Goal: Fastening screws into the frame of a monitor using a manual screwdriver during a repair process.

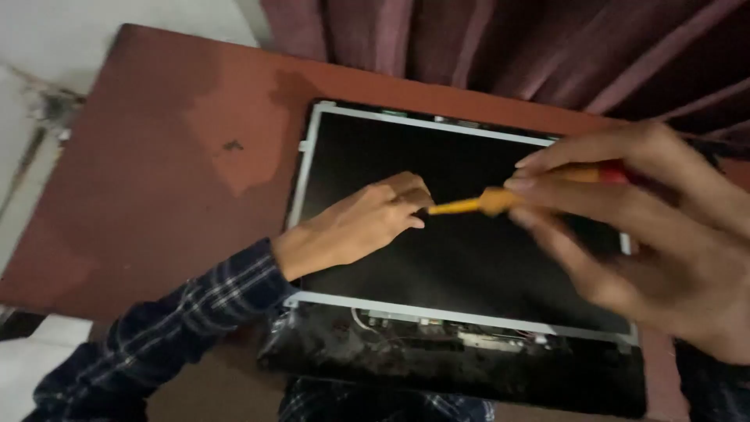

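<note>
A bare display panel (469, 266) with a dark screen and thin silver frame lies on a reddish-brown table (156, 180). My right hand (656, 227) is raised over the panel's right side and grips a screwdriver (500, 201) with an orange and red handle, its yellow shaft pointing left. My left hand (363, 223) rests on the dark screen near its middle, fingers curled, with the fingertips pinched at the tip of the screwdriver shaft. Whether something small is between those fingers is not visible.
A dark bezel or back cover (437, 367) with exposed wires and a circuit strip lies along the panel's near edge. Maroon curtains (500, 47) hang behind the table. A pale floor (47, 70) shows at the left. My left sleeve (172, 328) is dark plaid.
</note>
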